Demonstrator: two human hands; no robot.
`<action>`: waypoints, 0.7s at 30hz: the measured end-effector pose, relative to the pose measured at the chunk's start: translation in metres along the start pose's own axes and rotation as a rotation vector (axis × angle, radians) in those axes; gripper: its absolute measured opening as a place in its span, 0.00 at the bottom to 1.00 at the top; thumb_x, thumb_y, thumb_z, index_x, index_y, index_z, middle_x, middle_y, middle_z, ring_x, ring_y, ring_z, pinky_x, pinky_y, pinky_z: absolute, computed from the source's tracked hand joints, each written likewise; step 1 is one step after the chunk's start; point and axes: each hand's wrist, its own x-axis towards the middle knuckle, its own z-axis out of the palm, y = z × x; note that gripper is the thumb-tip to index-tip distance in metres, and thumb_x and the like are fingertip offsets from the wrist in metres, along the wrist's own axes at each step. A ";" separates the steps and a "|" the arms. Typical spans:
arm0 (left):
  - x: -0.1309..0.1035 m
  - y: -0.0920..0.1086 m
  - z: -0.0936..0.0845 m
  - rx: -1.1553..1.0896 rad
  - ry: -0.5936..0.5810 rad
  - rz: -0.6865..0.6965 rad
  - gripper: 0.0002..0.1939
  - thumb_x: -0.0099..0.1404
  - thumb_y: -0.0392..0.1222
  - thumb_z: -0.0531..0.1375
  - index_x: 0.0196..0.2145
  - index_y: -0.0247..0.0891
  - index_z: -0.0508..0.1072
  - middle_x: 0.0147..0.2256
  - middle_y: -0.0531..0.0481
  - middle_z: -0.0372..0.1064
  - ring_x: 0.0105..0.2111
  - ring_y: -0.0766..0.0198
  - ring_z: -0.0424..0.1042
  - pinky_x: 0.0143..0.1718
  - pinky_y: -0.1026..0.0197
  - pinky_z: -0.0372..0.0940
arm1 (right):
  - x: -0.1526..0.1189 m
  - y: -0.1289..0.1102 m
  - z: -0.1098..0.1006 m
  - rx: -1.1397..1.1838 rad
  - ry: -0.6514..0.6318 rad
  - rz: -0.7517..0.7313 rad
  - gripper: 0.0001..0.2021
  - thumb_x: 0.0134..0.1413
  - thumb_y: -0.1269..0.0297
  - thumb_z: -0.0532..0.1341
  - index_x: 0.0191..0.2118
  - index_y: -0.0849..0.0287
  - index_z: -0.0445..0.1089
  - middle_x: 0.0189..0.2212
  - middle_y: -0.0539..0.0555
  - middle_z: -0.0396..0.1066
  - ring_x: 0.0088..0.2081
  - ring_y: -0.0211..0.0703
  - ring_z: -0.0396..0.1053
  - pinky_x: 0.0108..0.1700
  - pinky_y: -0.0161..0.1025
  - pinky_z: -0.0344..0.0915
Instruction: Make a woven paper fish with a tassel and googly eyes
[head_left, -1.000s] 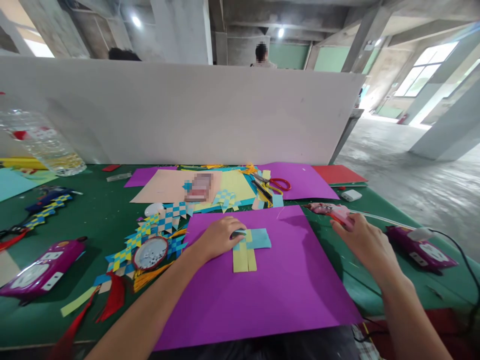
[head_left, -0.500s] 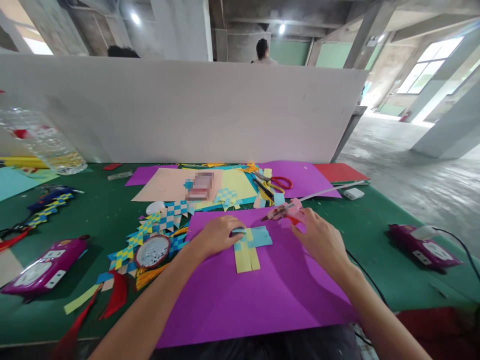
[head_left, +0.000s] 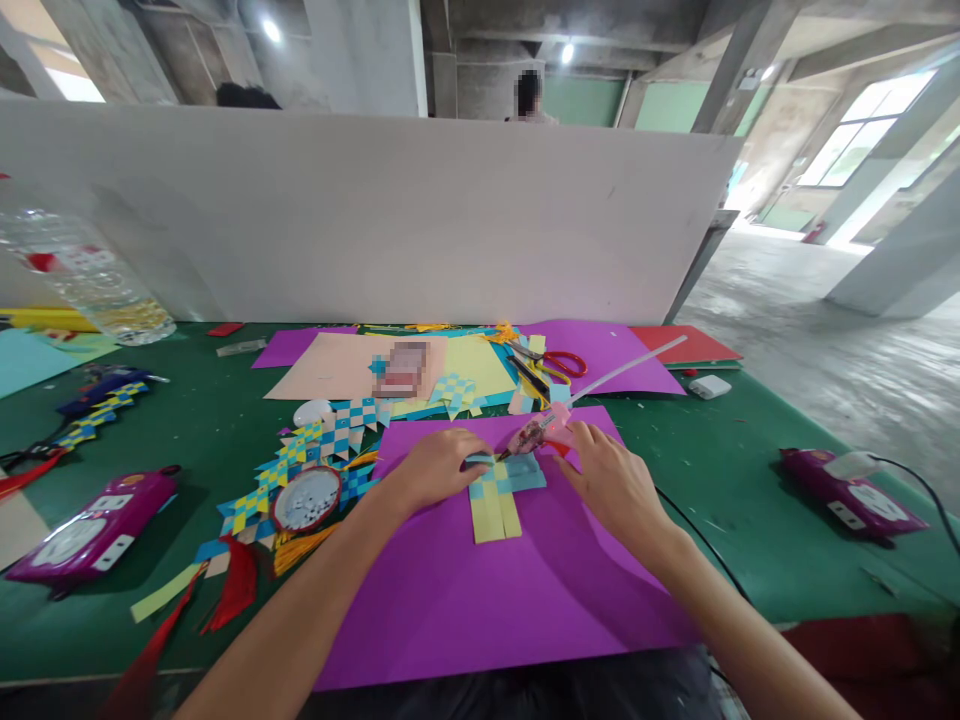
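Glue gun (head_left: 541, 431) now nearer woven strips (head_left: 499, 482)

Industrial hall fitted out as a craft workstation. Bare concrete columns (head_left: 367, 55), beams and floor (head_left: 810, 330); large windows (head_left: 862, 130) at right. Green-covered table (head_left: 750, 480) behind a white partition board (head_left: 360, 215), strewn with coloured paper sheets (head_left: 480, 590), woven strips (head_left: 315, 450), scissors (head_left: 551, 365), power strips (head_left: 847, 495). Another person (head_left: 529, 95) beyond the partition.

Two purple power strips (head_left: 90, 530) (head_left: 851, 495); one glue gun (head_left: 544, 432); one scissors (head_left: 551, 362); one bottle (head_left: 86, 280).
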 end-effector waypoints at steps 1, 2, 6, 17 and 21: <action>0.000 0.000 0.000 0.000 0.001 0.001 0.13 0.67 0.43 0.57 0.46 0.39 0.75 0.46 0.47 0.75 0.46 0.55 0.72 0.47 0.58 0.64 | 0.000 -0.001 -0.001 -0.004 -0.004 -0.001 0.10 0.65 0.61 0.51 0.46 0.60 0.61 0.40 0.57 0.72 0.40 0.47 0.72 0.29 0.38 0.55; 0.000 0.000 0.000 0.001 0.001 0.003 0.13 0.67 0.43 0.57 0.46 0.40 0.75 0.46 0.47 0.75 0.47 0.55 0.72 0.47 0.58 0.64 | -0.001 -0.001 -0.001 -0.006 -0.008 -0.002 0.10 0.65 0.61 0.51 0.47 0.60 0.61 0.40 0.57 0.72 0.40 0.47 0.72 0.29 0.38 0.55; 0.001 0.002 -0.002 -0.017 -0.006 -0.002 0.13 0.67 0.43 0.56 0.47 0.41 0.75 0.46 0.48 0.75 0.46 0.56 0.72 0.47 0.59 0.64 | 0.000 -0.003 -0.001 -0.004 -0.006 -0.009 0.11 0.65 0.62 0.52 0.50 0.60 0.59 0.41 0.57 0.72 0.41 0.47 0.71 0.30 0.38 0.55; 0.000 0.004 -0.003 -0.025 -0.014 -0.033 0.13 0.67 0.43 0.56 0.47 0.40 0.75 0.46 0.48 0.74 0.46 0.56 0.72 0.47 0.58 0.64 | -0.001 -0.003 -0.008 -0.021 -0.024 -0.012 0.10 0.64 0.65 0.53 0.50 0.59 0.59 0.40 0.56 0.71 0.40 0.46 0.71 0.29 0.37 0.53; 0.000 0.004 -0.004 -0.056 -0.008 -0.033 0.13 0.67 0.43 0.56 0.46 0.41 0.75 0.47 0.49 0.74 0.47 0.56 0.72 0.48 0.59 0.63 | 0.001 -0.005 -0.006 -0.031 -0.006 -0.006 0.10 0.64 0.66 0.52 0.50 0.59 0.59 0.40 0.56 0.71 0.39 0.46 0.71 0.29 0.37 0.53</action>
